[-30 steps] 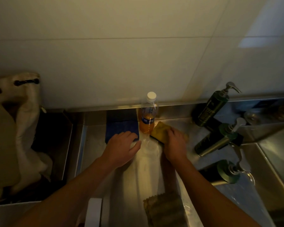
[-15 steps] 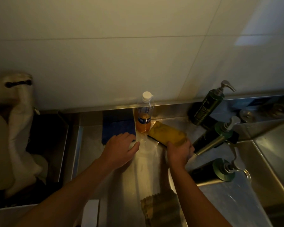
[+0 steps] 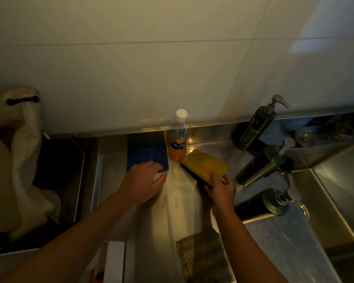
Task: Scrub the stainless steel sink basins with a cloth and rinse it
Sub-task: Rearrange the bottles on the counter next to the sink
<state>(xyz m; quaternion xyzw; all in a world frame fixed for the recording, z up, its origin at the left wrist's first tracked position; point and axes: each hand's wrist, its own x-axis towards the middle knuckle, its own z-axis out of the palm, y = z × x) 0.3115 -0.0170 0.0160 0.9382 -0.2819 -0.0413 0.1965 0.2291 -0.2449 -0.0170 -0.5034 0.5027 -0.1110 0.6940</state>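
Oblong yellow sponge block in right hand

Dim light over a steel desk below a pale tiled wall. Of the two hands, the left hand rests with fingers spread on the near edge of a blue pad left of centre; the right hand grips the near end of a yellow sponge at centre. Between pad and sponge stands a clear bottle with orange liquid and a white cap. At right are three dark green pump bottles: one upright, one leaning, one lying down beside the sink basin. A folded cloth lies at bottom centre.
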